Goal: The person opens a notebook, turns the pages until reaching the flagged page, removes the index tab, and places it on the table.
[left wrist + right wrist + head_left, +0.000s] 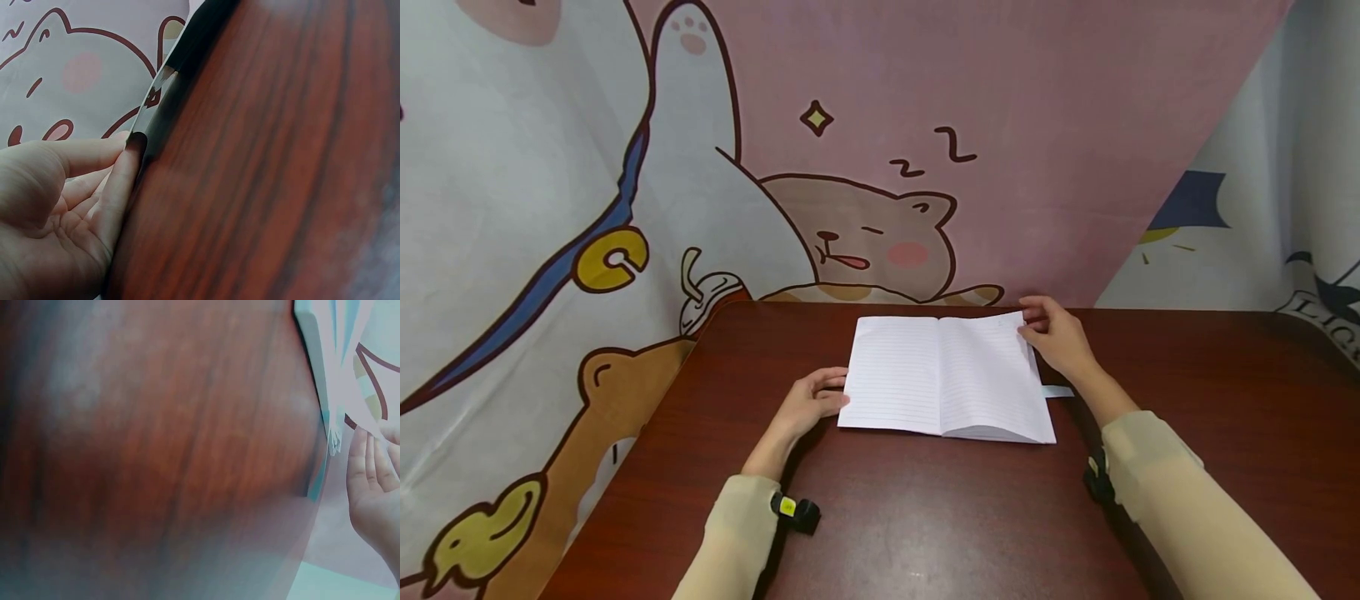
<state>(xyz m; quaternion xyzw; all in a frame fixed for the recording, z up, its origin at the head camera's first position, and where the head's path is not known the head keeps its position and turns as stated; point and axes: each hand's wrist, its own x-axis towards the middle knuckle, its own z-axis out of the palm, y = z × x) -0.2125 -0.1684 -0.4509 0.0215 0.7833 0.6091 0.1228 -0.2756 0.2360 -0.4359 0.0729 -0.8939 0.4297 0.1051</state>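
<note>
An open notebook [891, 375] with white lined pages lies on the table, its right-hand pages bulging slightly along the near edge. My left hand [808, 404] pinches its left edge, thumb on one side and fingers on the other, as the left wrist view shows close up. At the far right corner my right hand [1060, 337] pinches a page, and that corner is raised. In the right wrist view the lifted page [356, 406] stands apart from the stack below, with the fingers of the right hand [375, 481] against it.
A pale blue strip [1057, 391] sticks out from under the notebook's right side. The dark reddish-brown table [910, 517] extends toward me and to both sides. A cartoon-printed cloth [1037, 125] hangs right behind the table's far edge.
</note>
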